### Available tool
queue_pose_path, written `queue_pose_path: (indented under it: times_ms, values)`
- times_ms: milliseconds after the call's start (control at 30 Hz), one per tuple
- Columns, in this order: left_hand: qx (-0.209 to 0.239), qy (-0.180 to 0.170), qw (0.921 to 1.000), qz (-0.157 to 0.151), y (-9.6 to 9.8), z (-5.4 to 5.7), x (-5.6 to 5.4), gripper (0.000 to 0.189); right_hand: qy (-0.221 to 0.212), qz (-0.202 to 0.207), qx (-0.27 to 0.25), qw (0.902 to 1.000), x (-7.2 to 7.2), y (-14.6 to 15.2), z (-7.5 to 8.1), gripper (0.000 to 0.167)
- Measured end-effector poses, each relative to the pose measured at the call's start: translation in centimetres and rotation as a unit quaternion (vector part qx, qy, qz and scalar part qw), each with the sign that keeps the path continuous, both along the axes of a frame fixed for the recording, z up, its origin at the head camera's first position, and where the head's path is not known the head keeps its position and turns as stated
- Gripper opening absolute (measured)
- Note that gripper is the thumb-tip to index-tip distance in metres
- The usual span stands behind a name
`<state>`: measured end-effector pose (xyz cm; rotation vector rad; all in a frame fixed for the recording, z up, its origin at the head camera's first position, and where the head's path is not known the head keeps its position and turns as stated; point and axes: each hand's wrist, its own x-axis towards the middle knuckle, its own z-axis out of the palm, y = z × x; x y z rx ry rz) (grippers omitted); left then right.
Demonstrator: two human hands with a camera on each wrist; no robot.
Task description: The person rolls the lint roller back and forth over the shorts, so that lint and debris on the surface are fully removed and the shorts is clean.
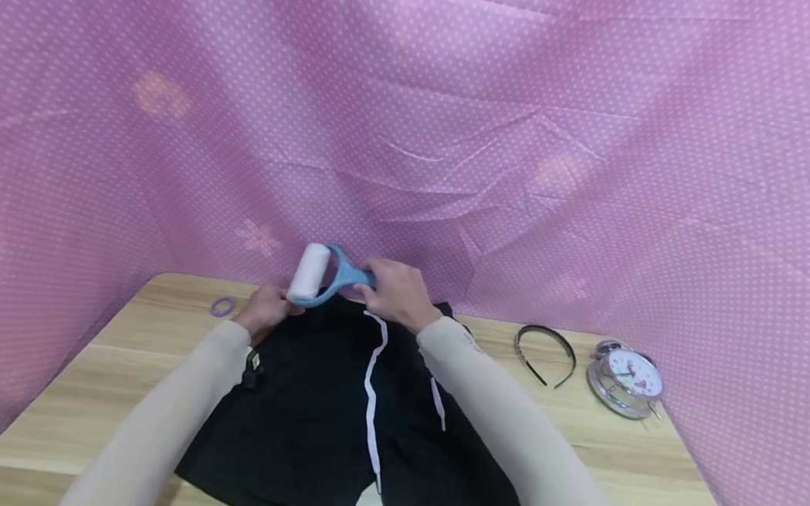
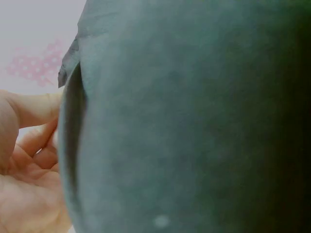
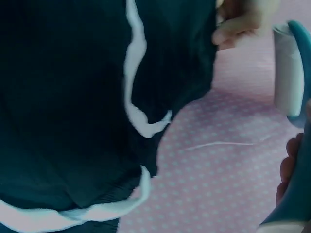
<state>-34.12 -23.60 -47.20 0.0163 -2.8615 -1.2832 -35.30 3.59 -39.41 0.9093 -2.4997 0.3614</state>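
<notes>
Black shorts (image 1: 312, 402) with a white drawstring (image 1: 372, 382) lie spread on the table, waistband at the far side. My right hand (image 1: 399, 293) grips the blue handle of a lint roller (image 1: 309, 272), whose white roll is raised over the waistband's left end. In the right wrist view the lint roller (image 3: 289, 73) stands apart from the cloth. My left hand (image 1: 265, 309) pinches the shorts' upper left edge. In the left wrist view the left hand's (image 2: 34, 150) thumb and fingers meet at the dark fabric (image 2: 184, 116), which fills most of that view.
A purple ring (image 1: 222, 306) lies left of my left hand. At the right are a black headband (image 1: 543, 354) and a silver twin-bell alarm clock (image 1: 627, 381). Pink dotted cloth (image 1: 412, 130) hangs behind and beside the wooden table (image 1: 83, 396).
</notes>
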Motion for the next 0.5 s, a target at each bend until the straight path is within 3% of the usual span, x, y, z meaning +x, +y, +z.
queue_pose_path:
  times_ms: [67, 233, 500]
  values:
    - [-0.029, 0.000, 0.9996, 0.003, -0.1, 0.2, 0.1, 0.035, -0.028, 0.002, 0.015, 0.9995, -0.4, -0.3, -0.5, 0.022]
    - [-0.026, -0.017, 0.9995, -0.009, -0.3, 0.3, -0.2, 0.041, -0.091, 0.005, 0.032, 0.9953, -1.2, -0.6, -1.6, 0.021]
    - [-0.033, -0.041, 0.9985, -0.013, -0.9, 0.1, -0.5, 0.035, -0.113, -0.011, 0.050, 0.9923, -1.7, -0.8, -4.1, 0.029]
